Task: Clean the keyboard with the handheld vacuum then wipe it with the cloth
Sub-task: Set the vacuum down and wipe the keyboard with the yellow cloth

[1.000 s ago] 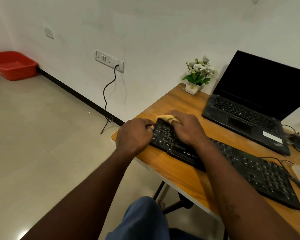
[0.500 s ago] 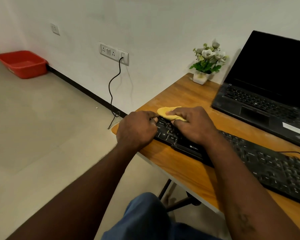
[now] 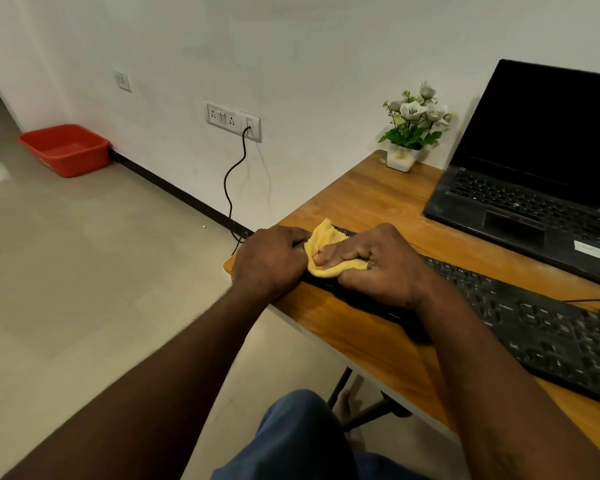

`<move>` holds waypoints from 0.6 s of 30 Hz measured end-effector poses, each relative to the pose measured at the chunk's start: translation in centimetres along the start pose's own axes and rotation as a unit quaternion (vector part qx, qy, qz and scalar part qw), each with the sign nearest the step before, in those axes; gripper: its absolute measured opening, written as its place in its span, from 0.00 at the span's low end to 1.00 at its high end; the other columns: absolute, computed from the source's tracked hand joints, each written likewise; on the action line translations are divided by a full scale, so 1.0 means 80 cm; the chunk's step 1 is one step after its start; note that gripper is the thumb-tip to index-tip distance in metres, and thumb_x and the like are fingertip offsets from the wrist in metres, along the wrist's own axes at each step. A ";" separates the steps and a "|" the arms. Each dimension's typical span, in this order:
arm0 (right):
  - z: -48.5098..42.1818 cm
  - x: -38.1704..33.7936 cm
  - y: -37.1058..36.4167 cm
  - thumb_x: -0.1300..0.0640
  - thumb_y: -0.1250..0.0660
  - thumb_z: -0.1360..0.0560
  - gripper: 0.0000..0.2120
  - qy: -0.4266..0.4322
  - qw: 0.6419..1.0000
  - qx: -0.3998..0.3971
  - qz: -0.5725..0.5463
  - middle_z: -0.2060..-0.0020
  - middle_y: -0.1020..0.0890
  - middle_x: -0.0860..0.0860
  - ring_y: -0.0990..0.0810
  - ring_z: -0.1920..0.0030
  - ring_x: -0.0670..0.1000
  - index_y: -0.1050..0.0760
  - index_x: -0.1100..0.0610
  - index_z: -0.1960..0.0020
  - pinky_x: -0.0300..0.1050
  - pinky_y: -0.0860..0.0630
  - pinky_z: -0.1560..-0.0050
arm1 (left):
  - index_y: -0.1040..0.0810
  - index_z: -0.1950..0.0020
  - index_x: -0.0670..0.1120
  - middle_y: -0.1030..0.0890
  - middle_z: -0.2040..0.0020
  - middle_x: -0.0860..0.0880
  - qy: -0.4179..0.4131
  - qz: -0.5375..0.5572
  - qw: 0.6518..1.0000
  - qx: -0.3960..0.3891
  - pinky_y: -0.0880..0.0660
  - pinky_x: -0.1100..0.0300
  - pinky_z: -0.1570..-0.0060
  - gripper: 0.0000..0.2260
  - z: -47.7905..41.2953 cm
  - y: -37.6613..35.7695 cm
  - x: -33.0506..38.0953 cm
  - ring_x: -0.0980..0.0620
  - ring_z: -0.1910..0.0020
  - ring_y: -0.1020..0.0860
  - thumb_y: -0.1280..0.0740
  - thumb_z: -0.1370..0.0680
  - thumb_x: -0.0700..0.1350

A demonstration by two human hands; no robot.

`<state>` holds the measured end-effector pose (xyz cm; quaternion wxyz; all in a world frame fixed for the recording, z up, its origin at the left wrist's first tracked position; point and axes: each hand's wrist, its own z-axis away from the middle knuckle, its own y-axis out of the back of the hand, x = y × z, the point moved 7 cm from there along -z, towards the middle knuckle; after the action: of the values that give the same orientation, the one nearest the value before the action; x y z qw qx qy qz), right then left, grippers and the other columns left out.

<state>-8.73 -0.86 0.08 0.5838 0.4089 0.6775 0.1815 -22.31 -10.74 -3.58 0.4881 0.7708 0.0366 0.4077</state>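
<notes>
1. the cloth (image 3: 326, 244) is plain yellow.
2. the keyboard (image 3: 551, 327) is black with pale key legends.
3. the table (image 3: 361, 202) is orange-brown with a wood grain.
4. the laptop (image 3: 520, 216) is dark grey-black, and its screen is black.
5. the plant (image 3: 414, 126) has white flowers and green leaves in a white pot (image 3: 400, 159).
6. the tub (image 3: 65, 150) is red.
7. the wall (image 3: 326, 64) is white with a black skirting (image 3: 174, 188), and the cable (image 3: 234, 174) is black.
8. the floor (image 3: 84, 271) is pale beige.
9. the trousers (image 3: 291, 438) are blue.

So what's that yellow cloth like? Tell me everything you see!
The yellow cloth is soft-looking and crumpled, bunched on the left end of the black keyboard. The right hand grips it, fingers curled into its folds, pressing it onto the keys. One corner sticks up behind; its edge meets the left hand.
</notes>
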 end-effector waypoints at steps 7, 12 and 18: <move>0.013 -0.008 0.001 0.52 0.32 0.33 0.18 0.036 0.999 -0.004 0.014 0.47 0.12 0.46 0.15 0.44 0.42 0.12 0.51 0.46 0.51 0.17 0.42 | 0.16 0.39 0.60 0.16 0.41 0.60 0.007 0.013 1.000 0.001 0.25 0.58 0.51 0.12 -0.004 -0.004 -0.006 0.56 0.46 0.20 0.34 0.19 0.53; 0.019 0.035 0.050 0.47 0.33 0.31 0.18 -0.122 0.967 0.119 0.187 0.50 0.12 0.46 0.16 0.53 0.47 0.13 0.46 0.43 0.50 0.18 0.51 | 0.16 0.41 0.64 0.15 0.46 0.61 0.005 0.017 1.000 0.005 0.27 0.58 0.52 0.11 -0.003 -0.004 -0.005 0.59 0.49 0.21 0.35 0.20 0.59; 0.022 0.049 0.050 0.54 0.29 0.24 0.16 -0.165 0.964 0.134 0.159 0.44 0.13 0.49 0.18 0.53 0.47 0.16 0.48 0.37 0.44 0.20 0.51 | 0.18 0.37 0.63 0.15 0.43 0.58 -0.003 -0.029 1.000 -0.004 0.25 0.53 0.43 0.14 -0.005 -0.005 0.001 0.54 0.44 0.20 0.39 0.18 0.59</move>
<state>-5.68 4.14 0.05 0.5909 0.6105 0.5159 0.1098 -22.40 -10.21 -3.78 0.5024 0.7688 0.0559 0.3916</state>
